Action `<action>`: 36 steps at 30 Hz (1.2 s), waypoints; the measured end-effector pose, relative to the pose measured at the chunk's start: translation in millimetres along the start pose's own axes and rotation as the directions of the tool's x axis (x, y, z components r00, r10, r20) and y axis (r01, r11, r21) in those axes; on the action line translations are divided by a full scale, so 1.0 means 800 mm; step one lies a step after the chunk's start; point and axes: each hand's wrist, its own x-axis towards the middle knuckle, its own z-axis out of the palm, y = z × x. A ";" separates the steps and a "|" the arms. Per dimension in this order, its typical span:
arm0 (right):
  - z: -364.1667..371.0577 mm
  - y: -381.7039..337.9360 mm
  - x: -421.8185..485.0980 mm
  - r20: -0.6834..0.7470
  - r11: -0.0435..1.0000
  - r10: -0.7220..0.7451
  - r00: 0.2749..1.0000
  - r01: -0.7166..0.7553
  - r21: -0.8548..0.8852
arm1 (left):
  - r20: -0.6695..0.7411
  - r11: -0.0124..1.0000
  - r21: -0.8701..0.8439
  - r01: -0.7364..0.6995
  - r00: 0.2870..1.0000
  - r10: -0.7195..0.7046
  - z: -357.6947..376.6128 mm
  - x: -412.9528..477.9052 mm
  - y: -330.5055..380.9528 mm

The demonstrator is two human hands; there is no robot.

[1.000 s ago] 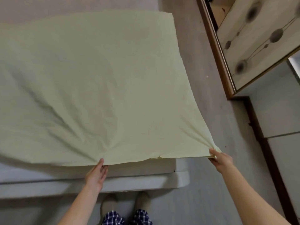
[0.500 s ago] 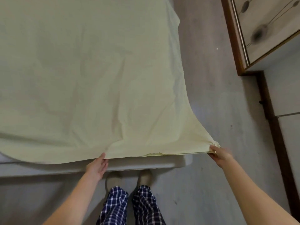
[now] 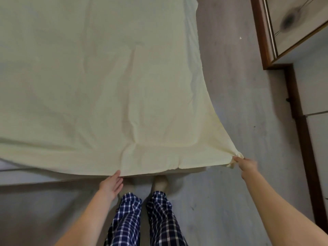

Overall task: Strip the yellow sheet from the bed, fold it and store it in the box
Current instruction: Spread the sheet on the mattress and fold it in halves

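The pale yellow sheet [image 3: 99, 82] spreads over most of the view, lying across the bed, with its near edge lifted toward me. My right hand [image 3: 245, 165] pinches the sheet's near right corner, pulled out taut beyond the bed's side. My left hand [image 3: 111, 184] holds the near edge from underneath, thumb on top and fingers extended below the hem. A strip of the white mattress [image 3: 23, 173] shows under the sheet at the lower left. No box is in view.
Grey floor [image 3: 230, 86] runs along the bed's right side and under my feet. A wooden wardrobe [image 3: 262, 32] with a dark brown frame stands at the upper right, and a dark skirting [image 3: 301, 139] follows the right wall. My legs in blue plaid trousers [image 3: 142, 219] stand at the bed's foot.
The view has tilted down and I have stepped back, so the bed's foot edge is now nearly hidden under the sheet, which has been drawn closer. Both hands keep their hold.
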 end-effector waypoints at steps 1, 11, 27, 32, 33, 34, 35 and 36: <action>0.002 0.006 0.006 -0.002 1.000 -0.004 1.000 0.004 -0.008 | -0.021 1.000 0.009 0.015 1.000 -0.015 -0.002 0.005 -0.007; 0.026 -0.072 0.014 0.449 0.748 -0.124 0.885 -0.213 0.628 | 0.242 0.889 -0.420 -0.182 0.922 0.303 0.058 -0.031 0.121; 0.104 0.117 0.081 0.385 0.821 0.195 0.902 -0.365 0.438 | 0.158 0.985 -0.100 -0.140 0.975 0.155 -0.009 0.118 0.034; 0.067 0.113 0.093 0.519 0.478 -0.112 0.848 -0.412 0.776 | 0.372 0.961 -0.218 -0.170 0.896 0.243 0.009 0.110 0.039; 0.065 0.119 0.095 0.503 0.491 -0.074 0.861 -0.408 0.770 | 0.363 0.971 -0.173 -0.165 0.906 0.219 0.013 0.111 0.036; 0.066 0.127 0.098 0.476 0.549 0.002 0.879 -0.399 0.734 | 0.335 0.981 -0.116 -0.155 0.924 0.185 0.016 0.113 0.029; 0.069 0.135 0.100 0.438 0.639 0.089 0.894 -0.389 0.664 | 0.295 0.989 -0.066 -0.135 0.944 0.149 0.020 0.117 0.022; 0.072 0.143 0.103 0.401 0.719 0.163 0.902 -0.387 0.578 | 0.249 0.993 -0.032 -0.114 0.961 0.118 0.023 0.121 0.017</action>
